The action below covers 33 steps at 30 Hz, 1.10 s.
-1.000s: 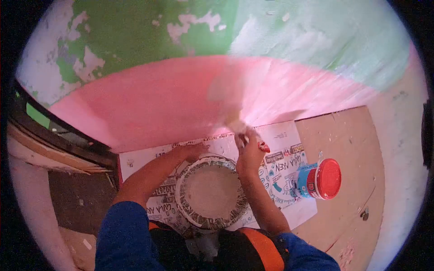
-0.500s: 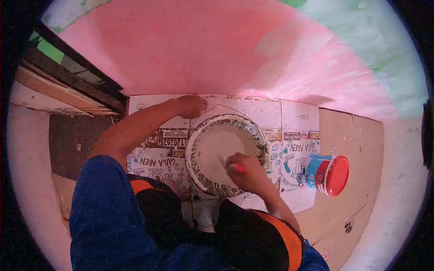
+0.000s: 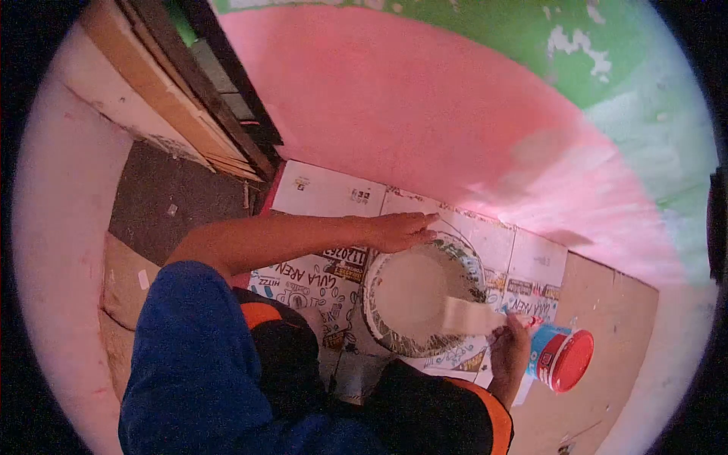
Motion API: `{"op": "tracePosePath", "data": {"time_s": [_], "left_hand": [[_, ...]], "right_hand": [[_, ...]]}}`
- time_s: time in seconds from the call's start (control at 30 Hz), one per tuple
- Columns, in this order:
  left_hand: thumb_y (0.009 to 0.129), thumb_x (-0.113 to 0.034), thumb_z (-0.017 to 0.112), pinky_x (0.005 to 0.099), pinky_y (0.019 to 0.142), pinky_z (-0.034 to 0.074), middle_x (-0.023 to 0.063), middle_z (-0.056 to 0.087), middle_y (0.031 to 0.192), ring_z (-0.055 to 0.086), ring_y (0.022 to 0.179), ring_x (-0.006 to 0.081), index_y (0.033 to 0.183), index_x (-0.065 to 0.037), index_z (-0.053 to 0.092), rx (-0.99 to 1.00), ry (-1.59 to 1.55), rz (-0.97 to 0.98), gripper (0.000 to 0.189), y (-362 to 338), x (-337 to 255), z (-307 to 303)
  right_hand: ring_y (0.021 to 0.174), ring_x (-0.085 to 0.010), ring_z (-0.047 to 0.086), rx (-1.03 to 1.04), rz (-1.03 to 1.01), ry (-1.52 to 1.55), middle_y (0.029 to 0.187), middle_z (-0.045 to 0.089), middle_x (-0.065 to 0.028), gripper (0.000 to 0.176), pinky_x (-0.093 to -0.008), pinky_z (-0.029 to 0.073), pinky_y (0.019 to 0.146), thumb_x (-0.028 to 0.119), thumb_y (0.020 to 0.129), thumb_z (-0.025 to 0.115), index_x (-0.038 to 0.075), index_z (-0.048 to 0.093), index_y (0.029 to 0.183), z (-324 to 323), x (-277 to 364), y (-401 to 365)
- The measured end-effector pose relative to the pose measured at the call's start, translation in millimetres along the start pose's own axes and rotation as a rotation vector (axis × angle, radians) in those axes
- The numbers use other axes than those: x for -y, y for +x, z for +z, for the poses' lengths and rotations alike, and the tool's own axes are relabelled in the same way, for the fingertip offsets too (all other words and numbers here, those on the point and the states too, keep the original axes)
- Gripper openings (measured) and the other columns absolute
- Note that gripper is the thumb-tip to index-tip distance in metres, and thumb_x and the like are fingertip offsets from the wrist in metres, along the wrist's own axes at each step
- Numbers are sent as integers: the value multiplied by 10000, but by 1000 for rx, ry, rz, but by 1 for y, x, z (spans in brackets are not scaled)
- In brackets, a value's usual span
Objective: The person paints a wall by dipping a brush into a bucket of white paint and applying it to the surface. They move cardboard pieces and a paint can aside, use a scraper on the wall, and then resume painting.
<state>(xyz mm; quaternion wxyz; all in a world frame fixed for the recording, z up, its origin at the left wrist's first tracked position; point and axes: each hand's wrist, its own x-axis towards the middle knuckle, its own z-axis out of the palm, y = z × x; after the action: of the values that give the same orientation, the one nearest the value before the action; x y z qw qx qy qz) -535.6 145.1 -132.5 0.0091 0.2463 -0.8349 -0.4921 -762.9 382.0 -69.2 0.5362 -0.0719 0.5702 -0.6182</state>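
Observation:
A round bucket (image 3: 369,292) holds pale, creamy paint (image 3: 413,284), and its rim is smeared. My left hand (image 3: 402,231) lies over the bucket's far left rim, fingers stretched out and close to the thin wire handle (image 3: 459,230). At the right of the bucket, my right hand (image 3: 509,347) is closed on a brush-like tool, whose red handle end shows above the fingers. The tool's wide, paint-coated head (image 3: 469,317) reaches over the right side of the rim, above the paint.
A blue paint can with a red lid (image 3: 574,361) lies right of my right hand. Printed cardboard (image 3: 330,188) covers the floor under the bucket. Ahead rises a pink and green wall (image 3: 394,91). Wooden boards (image 3: 171,98) lean at the upper left.
My right hand has moved from over the paint to the bucket's right side, bringing the tool's coated head into view. My left hand has opened out flat at the rim. The view has turned.

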Motion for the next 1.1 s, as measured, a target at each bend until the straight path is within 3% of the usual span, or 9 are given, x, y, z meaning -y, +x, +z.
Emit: {"op": "tracePosePath", "data": {"time_s": [0.37, 0.5, 0.63, 0.7, 0.87, 0.97, 1.03, 1.07, 1.1], "left_hand": [[867, -469, 301, 403, 791, 409, 247, 560, 842, 554, 820, 368, 1323, -38, 64, 152, 95, -221, 671, -59, -6, -7], [853, -507, 285, 403, 813, 392, 276, 548, 933, 534, 903, 376, 1306, 22, -18, 62, -140, -106, 759, -113, 18, 15], [857, -496, 295, 379, 904, 328, 288, 438, 1118, 442, 1064, 344, 1302, 42, 1, 39, -163, -192, 757, -145, 33, 13], [855, -498, 295, 358, 979, 258, 272, 270, 1277, 299, 1196, 321, 1302, 41, 74, -97, 18, -93, 734, -153, 26, 3], [867, -433, 336, 362, 967, 287, 261, 275, 1276, 321, 1181, 323, 1264, 65, 194, -177, 269, -107, 653, -149, -5, -68], [866, -298, 428, 368, 796, 428, 228, 470, 1112, 526, 951, 312, 1231, -2, 288, -251, -9, -91, 490, -149, -35, -100], [865, -303, 427, 373, 782, 431, 223, 493, 1074, 538, 921, 306, 1216, -16, 312, -256, -67, -34, 469, -138, -31, -102], [864, -309, 427, 378, 767, 433, 218, 515, 1036, 550, 890, 300, 1202, -29, 336, -266, -121, 15, 448, -133, -30, -103], [864, -309, 427, 378, 767, 433, 218, 515, 1036, 550, 890, 300, 1202, -29, 336, -260, -117, 23, 448, -131, -33, -100]], "right_hand": [[891, -223, 526, 136, 62, 334, 955, 534, -124, 202, -304, 457, 739, 85, 786, 536, 10, 494, 969, 85, 38, 13], [795, -160, 534, 326, -416, 103, 862, 521, -72, 130, -282, 466, 693, 25, 727, 575, 39, 490, 824, 175, 85, 0], [737, -178, 575, 302, -1280, -787, 827, 573, -74, 78, -304, 473, 671, 45, 683, 649, 47, 586, 728, 249, 111, -13], [838, -207, 574, 769, -1525, -984, 945, 588, -91, 92, -315, 457, 735, 98, 689, 651, 72, 612, 768, 272, 119, 9], [878, -232, 561, 562, -2125, -1390, 958, 578, -110, 171, -324, 456, 763, 78, 714, 615, 75, 583, 882, 303, 168, 16], [894, -231, 552, 273, -2048, -952, 952, 576, -103, 198, -321, 463, 752, 37, 684, 613, 66, 579, 877, 315, 197, -25], [921, -259, 536, 67, -2218, -1227, 970, 558, -157, 202, -358, 453, 769, 71, 730, 560, 51, 556, 931, 313, 186, -17], [917, -280, 523, 5, -1443, -1816, 1004, 541, -175, 230, -399, 427, 805, 158, 786, 481, 63, 530, 990, 328, 161, -25], [893, -278, 525, 260, -1734, -1906, 975, 543, -155, 232, -413, 429, 792, 172, 777, 466, 68, 528, 976, 310, 123, 9]]}}
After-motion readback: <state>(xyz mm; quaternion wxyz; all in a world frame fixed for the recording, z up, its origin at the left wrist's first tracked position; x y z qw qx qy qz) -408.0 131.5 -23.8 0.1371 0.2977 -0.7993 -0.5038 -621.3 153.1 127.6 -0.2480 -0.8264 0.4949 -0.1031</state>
